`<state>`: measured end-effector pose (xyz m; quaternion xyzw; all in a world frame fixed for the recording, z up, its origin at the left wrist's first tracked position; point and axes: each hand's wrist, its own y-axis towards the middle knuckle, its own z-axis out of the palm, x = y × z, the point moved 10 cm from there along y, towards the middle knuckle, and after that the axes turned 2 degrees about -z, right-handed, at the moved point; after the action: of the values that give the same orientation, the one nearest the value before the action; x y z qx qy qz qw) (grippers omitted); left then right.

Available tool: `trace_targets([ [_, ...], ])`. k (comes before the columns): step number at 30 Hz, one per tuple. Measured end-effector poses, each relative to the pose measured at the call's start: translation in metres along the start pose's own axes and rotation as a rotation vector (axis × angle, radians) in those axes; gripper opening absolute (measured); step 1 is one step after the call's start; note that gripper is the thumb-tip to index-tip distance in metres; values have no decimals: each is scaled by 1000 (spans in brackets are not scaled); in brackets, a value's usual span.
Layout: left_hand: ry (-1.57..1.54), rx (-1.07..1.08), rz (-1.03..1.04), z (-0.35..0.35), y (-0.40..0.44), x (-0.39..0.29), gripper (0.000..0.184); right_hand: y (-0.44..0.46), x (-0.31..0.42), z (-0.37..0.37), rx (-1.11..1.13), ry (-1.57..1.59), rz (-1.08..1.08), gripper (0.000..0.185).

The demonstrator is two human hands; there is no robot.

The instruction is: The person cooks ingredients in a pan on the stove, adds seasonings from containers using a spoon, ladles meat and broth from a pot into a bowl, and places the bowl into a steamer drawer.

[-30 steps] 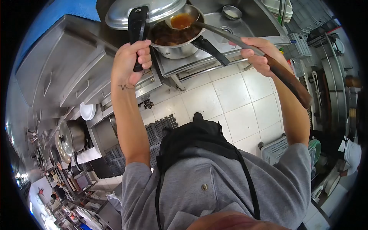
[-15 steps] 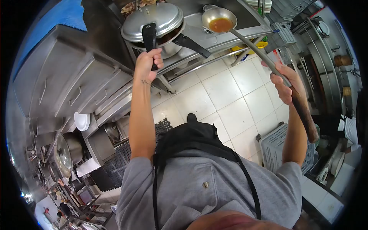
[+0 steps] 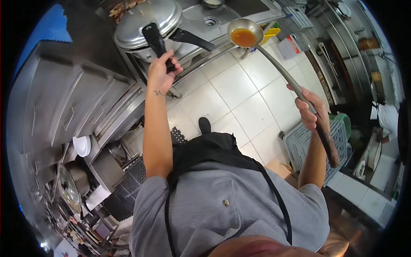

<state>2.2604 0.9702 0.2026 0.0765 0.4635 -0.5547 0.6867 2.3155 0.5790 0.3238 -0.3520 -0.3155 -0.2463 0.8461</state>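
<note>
My left hand (image 3: pixel 164 72) is closed around the end of the black lid handle (image 3: pixel 155 40) of a pressure cooker. The silver lid (image 3: pixel 147 21) covers most of the pot (image 3: pixel 143 54), its handle at an angle to the black pot handle (image 3: pixel 192 39). In my right hand (image 3: pixel 311 109) is a long-handled ladle (image 3: pixel 280 68), gripped where the metal shaft meets the dark wooden end. Orange-brown liquid (image 3: pixel 244 37) lies in the ladle's bowl, which hangs over the floor just off the counter's front edge.
A steel sink (image 3: pixel 199 13) with a drain and a small bowl (image 3: pixel 213 3) lies beyond the cooker. Grey plastic crates (image 3: pixel 295 141) stand on the tiled floor by my right arm. Steel drawers (image 3: pixel 64 103) and a large lidded pot (image 3: pixel 77 180) are to the left.
The ladle has come away from over the sink toward me, still holding liquid. The gap between lid and pot looks smaller. My view has shifted, and my left hand keeps the lid handle.
</note>
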Motion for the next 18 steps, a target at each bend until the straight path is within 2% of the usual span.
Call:
trace_targets([
  [6, -33, 116, -47, -4, 0, -1, 20, -10, -9, 3, 15, -7, -17, 41],
  [9, 3, 80, -25, -5, 0, -5, 25, -15, -7, 9, -28, -45, -29, 43],
  [11, 7, 50, -51, -9, -4, -6, 40, -20, -4, 17, -50, -53, -43, 44],
  [12, -1, 40, -41, -16, -9, -7, 40, -21, -2, 23, -38, -61, -36, 44],
  [15, -64, -34, -45, -47, -11, 11, 73, -32, 4, 43, -6, -109, -52, 44],
  [18, 80, -87, -125, -111, -32, 55, 80, -48, 9, 75, 21, -189, -75, 44],
])
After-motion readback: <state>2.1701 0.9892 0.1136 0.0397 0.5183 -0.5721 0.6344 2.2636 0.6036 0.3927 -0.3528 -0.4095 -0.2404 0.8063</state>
